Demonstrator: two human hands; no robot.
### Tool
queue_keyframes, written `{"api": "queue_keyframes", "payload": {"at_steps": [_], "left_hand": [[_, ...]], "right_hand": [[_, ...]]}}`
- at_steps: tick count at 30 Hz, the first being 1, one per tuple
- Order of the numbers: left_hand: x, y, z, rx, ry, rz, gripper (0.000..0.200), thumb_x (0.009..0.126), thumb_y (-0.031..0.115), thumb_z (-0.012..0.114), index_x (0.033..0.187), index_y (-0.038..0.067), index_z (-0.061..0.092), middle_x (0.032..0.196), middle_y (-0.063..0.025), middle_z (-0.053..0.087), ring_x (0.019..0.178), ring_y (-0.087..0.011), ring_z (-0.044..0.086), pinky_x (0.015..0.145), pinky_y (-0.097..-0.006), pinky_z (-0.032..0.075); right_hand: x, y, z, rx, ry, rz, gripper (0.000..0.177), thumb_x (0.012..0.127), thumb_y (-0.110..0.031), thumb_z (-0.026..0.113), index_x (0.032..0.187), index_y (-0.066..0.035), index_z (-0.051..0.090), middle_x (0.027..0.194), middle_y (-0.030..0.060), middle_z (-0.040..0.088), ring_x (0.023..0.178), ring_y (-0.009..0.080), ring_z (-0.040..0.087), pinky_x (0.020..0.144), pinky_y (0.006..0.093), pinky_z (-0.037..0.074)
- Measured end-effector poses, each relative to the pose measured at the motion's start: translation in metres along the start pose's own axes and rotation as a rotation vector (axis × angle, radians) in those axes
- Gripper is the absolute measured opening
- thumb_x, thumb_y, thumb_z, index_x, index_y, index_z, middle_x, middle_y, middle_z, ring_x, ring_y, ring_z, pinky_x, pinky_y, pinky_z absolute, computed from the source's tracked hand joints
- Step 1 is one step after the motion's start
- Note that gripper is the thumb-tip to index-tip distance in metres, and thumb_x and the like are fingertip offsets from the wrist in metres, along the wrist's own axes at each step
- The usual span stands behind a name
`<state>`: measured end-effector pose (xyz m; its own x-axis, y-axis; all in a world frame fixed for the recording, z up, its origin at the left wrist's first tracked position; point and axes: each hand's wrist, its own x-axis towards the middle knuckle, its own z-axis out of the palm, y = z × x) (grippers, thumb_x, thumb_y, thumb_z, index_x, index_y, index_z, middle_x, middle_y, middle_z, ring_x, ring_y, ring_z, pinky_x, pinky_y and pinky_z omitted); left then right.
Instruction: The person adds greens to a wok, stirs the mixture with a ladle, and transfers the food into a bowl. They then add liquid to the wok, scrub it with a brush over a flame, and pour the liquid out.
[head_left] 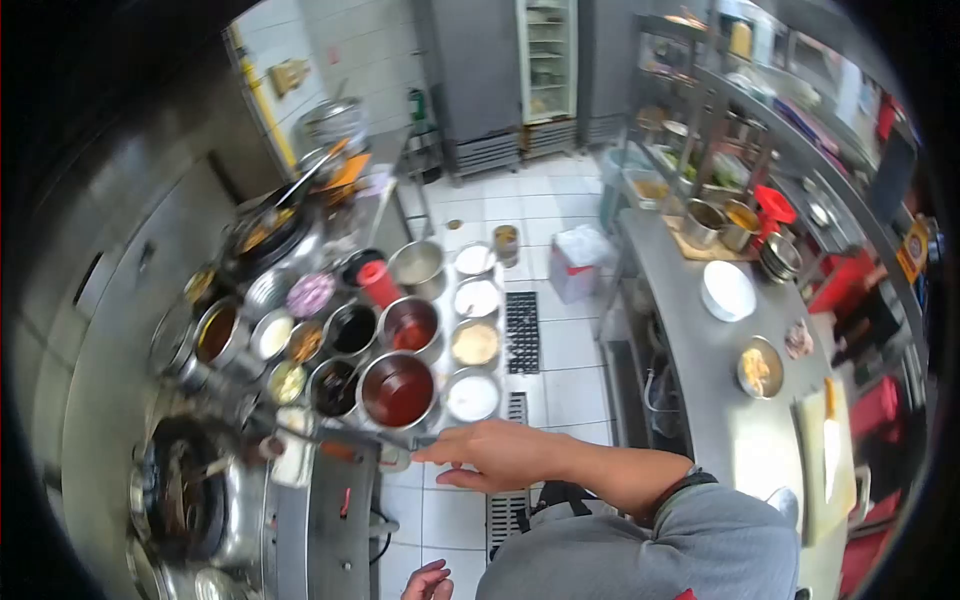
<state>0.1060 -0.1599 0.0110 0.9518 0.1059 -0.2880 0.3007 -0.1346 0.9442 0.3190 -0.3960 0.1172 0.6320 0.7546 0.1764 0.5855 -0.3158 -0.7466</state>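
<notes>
My right hand [490,452] reaches left across the front of the sauce pots, its fingers closed round the end of a long-handled metal cooking utensil [385,437]. The utensil's far end is blurred, so its head cannot be made out. Just beyond the hand stand a large pot of dark red sauce [398,392] and a round container of white powder [472,397]. At the bottom edge is my left hand [428,582], partly cut off, with loosely bent fingers apart and nothing seen in them. A wok [185,490] sits on the stove at the left.
Several seasoning containers crowd the left counter, including chopped purple onion [311,295]. A second wok [265,235] lies farther back. On the right, a steel counter [690,350] carries a white bowl [728,291], a metal bowl [760,368] and a knife [831,440] on a cutting board. A black mat [522,332] covers part of the floor.
</notes>
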Motion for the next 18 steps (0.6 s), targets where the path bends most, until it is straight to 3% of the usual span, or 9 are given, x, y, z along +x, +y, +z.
{"api": "queue_keyframes", "payload": {"at_steps": [2, 3, 5, 8, 13, 15, 18], "left_hand": [[0.026, 0.022, 0.03, 0.004, -0.072, 0.006, 0.015, 0.089, 0.001, 0.062, 0.104, 0.0, 0.064, 0.119, -0.0111, 0.063, 0.104, -0.0163, 0.058, 0.091, -0.0271, 0.046], [0.039, 0.034, 0.046, 0.007, -0.101, 0.006, 0.016, 0.089, 0.0, 0.062, 0.104, 0.0, 0.064, 0.119, -0.0113, 0.063, 0.104, -0.0161, 0.058, 0.09, -0.0268, 0.046], [0.072, 0.057, 0.086, 0.022, -0.184, -0.013, 0.009, 0.087, -0.002, 0.063, 0.094, 0.003, 0.063, 0.113, -0.0106, 0.064, 0.101, -0.0154, 0.058, 0.088, -0.0262, 0.046], [0.131, 0.084, 0.154, 0.037, -0.347, 0.049, 0.013, 0.085, -0.003, 0.065, 0.083, 0.004, 0.055, 0.111, -0.0104, 0.061, 0.103, -0.0167, 0.057, 0.089, -0.028, 0.047], [0.215, 0.094, 0.26, 0.036, -0.547, 0.137, 0.013, 0.087, -0.002, 0.065, 0.086, 0.004, 0.053, 0.113, -0.0115, 0.059, 0.105, -0.0182, 0.057, 0.09, -0.0311, 0.047], [0.243, 0.105, 0.287, 0.215, -0.635, 0.005, 0.013, 0.088, 0.0, 0.065, 0.086, 0.004, 0.053, 0.113, -0.0108, 0.06, 0.1, -0.016, 0.057, 0.087, -0.03, 0.048], [0.262, 0.162, 0.339, -0.014, -0.675, -0.042, 0.012, 0.089, 0.002, 0.065, 0.086, 0.004, 0.053, 0.11, -0.01, 0.061, 0.094, -0.0134, 0.058, 0.084, -0.0281, 0.047]], "right_hand": [[-0.032, 0.028, -0.037, 0.048, 0.088, 0.143, 0.035, 0.089, -0.014, 0.061, 0.123, -0.006, 0.058, 0.098, 0.0163, 0.066, 0.089, 0.033, 0.066, 0.076, 0.0419, 0.051], [-0.052, 0.053, -0.048, 0.028, 0.231, 0.159, 0.036, 0.089, -0.014, 0.062, 0.123, -0.007, 0.058, 0.096, 0.0156, 0.066, 0.084, 0.0311, 0.067, 0.074, 0.0402, 0.052], [-0.097, 0.093, -0.093, -0.06, 0.41, 0.169, 0.036, 0.089, -0.014, 0.062, 0.124, -0.007, 0.059, 0.096, 0.0148, 0.067, 0.08, 0.028, 0.068, 0.072, 0.0381, 0.053], [-0.167, 0.141, -0.158, -0.079, 0.645, 0.434, 0.033, 0.089, -0.015, 0.063, 0.121, -0.006, 0.061, 0.095, 0.0147, 0.068, 0.078, 0.0267, 0.068, 0.071, 0.0358, 0.053], [-0.245, 0.196, -0.243, -0.074, 0.917, 0.701, 0.03, 0.088, -0.015, 0.064, 0.116, -0.005, 0.064, 0.093, 0.0148, 0.069, 0.077, 0.0265, 0.068, 0.071, 0.0341, 0.054], [-0.248, 0.199, -0.276, -0.144, 0.944, 0.676, 0.031, 0.089, -0.017, 0.064, 0.118, -0.006, 0.063, 0.094, 0.0146, 0.068, 0.077, 0.0259, 0.067, 0.071, 0.0339, 0.054], [-0.243, 0.189, -0.322, -0.173, 0.943, 0.531, 0.033, 0.09, -0.017, 0.062, 0.122, -0.007, 0.06, 0.095, 0.0141, 0.067, 0.078, 0.0259, 0.067, 0.071, 0.035, 0.053]]}}
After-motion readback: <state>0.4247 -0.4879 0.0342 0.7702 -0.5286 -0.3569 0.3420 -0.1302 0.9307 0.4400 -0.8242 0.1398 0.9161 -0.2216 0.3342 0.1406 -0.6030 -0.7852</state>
